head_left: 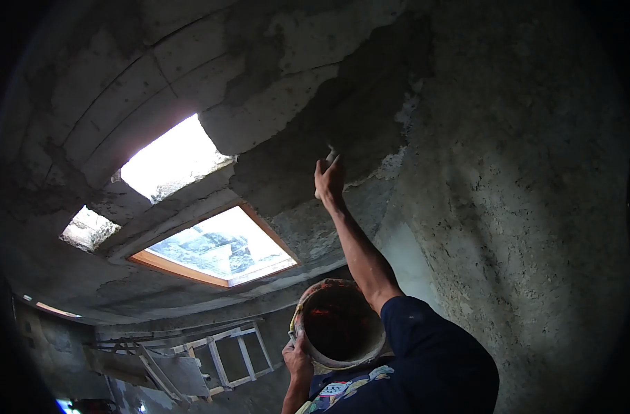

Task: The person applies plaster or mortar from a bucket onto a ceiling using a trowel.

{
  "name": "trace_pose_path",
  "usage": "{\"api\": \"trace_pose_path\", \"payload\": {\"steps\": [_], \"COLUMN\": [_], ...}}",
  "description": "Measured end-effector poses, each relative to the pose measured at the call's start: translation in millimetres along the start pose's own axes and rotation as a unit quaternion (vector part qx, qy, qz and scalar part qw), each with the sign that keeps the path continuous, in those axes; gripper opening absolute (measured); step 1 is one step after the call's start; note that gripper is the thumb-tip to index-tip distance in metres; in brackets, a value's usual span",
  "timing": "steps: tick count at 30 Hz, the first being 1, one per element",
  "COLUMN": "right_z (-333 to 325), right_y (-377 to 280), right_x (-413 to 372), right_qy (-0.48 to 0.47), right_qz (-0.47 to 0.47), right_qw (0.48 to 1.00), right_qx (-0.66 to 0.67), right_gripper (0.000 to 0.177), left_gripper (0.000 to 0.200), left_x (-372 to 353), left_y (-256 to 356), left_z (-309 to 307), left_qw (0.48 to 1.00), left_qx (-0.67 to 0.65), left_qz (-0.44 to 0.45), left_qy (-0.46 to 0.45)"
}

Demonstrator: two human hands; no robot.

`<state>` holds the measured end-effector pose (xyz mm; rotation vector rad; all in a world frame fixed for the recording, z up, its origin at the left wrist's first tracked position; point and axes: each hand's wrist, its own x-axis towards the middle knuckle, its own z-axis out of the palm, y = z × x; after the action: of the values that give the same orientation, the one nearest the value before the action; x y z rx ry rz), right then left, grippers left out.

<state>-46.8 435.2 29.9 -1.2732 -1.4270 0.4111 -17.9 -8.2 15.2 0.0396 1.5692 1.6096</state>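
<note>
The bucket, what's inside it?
The bucket, gripped at its rim by the left hand, shows a dark, smeared inner wall with reddish patches. Its bottom lies in shadow, so any contents cannot be seen.

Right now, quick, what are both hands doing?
Left hand: closed on the bucket rim.
Right hand: up at the wet plaster; grip cannot be told.

The rough wall (522,207) and its dark wet plaster patch (342,103) close off everything from 12 to 3 o'clock of the raised right hand (328,181). Open air lies at 8 o'clock, toward the wood-framed window (215,248). At 6 o'clock, under the forearm, the bucket (339,324) fills the gap, its rim gripped by the left hand (297,359). A wooden ladder (225,355) stands at the bucket's 9 o'clock, apart.
</note>
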Motion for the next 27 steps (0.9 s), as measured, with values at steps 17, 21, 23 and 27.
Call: {"api": "trace_pose_path", "payload": {"steps": [17, 21, 23, 27], "right_z": [9.6, 4.6, -17.0, -22.0], "right_y": [3.0, 39.5, 29.9, 7.2], "right_x": [50.9, 10.4, 8.3, 59.6], "right_qy": [-0.037, -0.094, -0.048, -0.001], "right_qz": [-0.089, 0.031, 0.013, -0.046], "right_qw": [0.993, 0.995, 0.998, 0.999], "right_qx": [0.065, -0.031, -0.036, 0.018], "right_gripper": [0.053, 0.056, 0.05, 0.051], "left_gripper": [0.028, 0.03, 0.031, 0.032], "left_x": [14.3, 14.5, 16.5, 19.0], "left_y": [-3.8, 0.9, 0.2, -3.7], "left_z": [-1.4, 4.0, 2.8, -0.1], "left_qw": [1.0, 1.0, 1.0, 1.0], "left_qx": [-0.01, 0.006, 0.01, 0.012], "left_qz": [-0.016, -0.008, -0.008, -0.012], "left_qy": [-0.011, -0.006, -0.012, -0.013]}}
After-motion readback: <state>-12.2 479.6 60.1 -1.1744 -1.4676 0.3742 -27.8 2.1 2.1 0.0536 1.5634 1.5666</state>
